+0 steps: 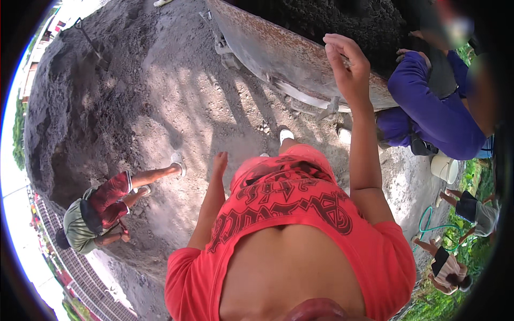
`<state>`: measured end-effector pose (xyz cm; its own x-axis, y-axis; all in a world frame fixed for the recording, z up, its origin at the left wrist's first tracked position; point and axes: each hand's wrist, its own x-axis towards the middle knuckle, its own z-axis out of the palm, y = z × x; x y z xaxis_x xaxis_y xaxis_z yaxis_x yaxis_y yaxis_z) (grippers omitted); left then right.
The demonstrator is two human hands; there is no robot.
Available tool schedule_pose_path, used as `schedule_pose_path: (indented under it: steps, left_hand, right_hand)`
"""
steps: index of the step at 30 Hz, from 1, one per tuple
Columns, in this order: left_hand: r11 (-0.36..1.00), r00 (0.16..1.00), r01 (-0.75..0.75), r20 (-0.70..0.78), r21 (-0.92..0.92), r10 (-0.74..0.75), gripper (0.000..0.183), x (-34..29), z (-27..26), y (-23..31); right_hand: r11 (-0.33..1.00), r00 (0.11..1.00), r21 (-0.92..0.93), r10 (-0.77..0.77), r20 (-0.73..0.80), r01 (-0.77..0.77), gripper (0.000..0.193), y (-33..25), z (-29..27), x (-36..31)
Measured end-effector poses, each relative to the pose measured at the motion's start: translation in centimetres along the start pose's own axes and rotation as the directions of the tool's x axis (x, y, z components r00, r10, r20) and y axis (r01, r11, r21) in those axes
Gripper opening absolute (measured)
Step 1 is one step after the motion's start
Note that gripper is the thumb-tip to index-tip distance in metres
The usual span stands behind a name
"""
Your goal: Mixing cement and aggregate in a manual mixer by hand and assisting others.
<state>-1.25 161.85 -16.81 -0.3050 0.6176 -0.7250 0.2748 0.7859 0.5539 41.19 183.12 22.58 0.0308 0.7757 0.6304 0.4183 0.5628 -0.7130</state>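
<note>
A: Begin at far left.
B: Note a shovel (90,43) standing in a grey heap (59,104); lower down, a co-worker in a green shirt (85,230), on foot, well apart from the trough.
A: Continue inward.
B: Find the left hand (220,159) low beside the body, with no tool visible. Cannot tell curled fingers from straight ones at this angle.
A: And at centre?
B: Record a metal trough (278,51), rusted along the rim, slanting from upper centre toward the right, loaded with dark fill (332,21).
A: Proceed to the right hand (357,74).
B: See it raised in front of the near rim: fingers loosely bent, thumb parted from them, gripping nothing visible. Cannot confirm contact with the metal.
A: Beyond that?
B: List a co-worker in purple (436,109) close against the trough, then a white bucket (443,168).
A: Step in hand?
B: Judged a pause beside the loaded trough.
A: Called for next?
B: In judgement, room kept from the neighbour in purple, and a firm hold before any handling.
</note>
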Motion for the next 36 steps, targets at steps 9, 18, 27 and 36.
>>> schedule_pose_path:
  steps: [9, 18, 27, 36]
  left_hand:
    - [0.875, 0.867, -0.482, -0.168, -0.045, 0.469, 0.027, -5.9, 4.3, 17.5]
    - [0.004, -0.094, -0.948, -0.293, 0.317, 0.951, 0.036, -22.3, 5.5, 47.4]
    - [-0.007, -0.006, -1.000, -0.249, 0.000, 0.968, 0.032, -19.8, 14.1, 54.7]
    - [0.121, 0.125, -0.983, 0.019, 0.139, 0.992, 0.024, -19.5, 13.7, 55.1]
  right_hand:
    - [0.815, 0.976, -0.579, 0.111, 0.185, 0.017, 0.041, 6.4, 0.3, 2.7]
    - [0.962, 0.989, -0.262, -0.040, 0.144, 0.077, 0.017, 4.3, -1.0, 3.8]
    - [0.960, 0.982, -0.269, -0.120, -0.146, 0.077, 0.014, 4.6, -1.1, 3.2]
    - [0.961, 0.989, -0.277, -0.048, -0.141, 0.007, 0.016, 4.1, -0.6, 3.8]
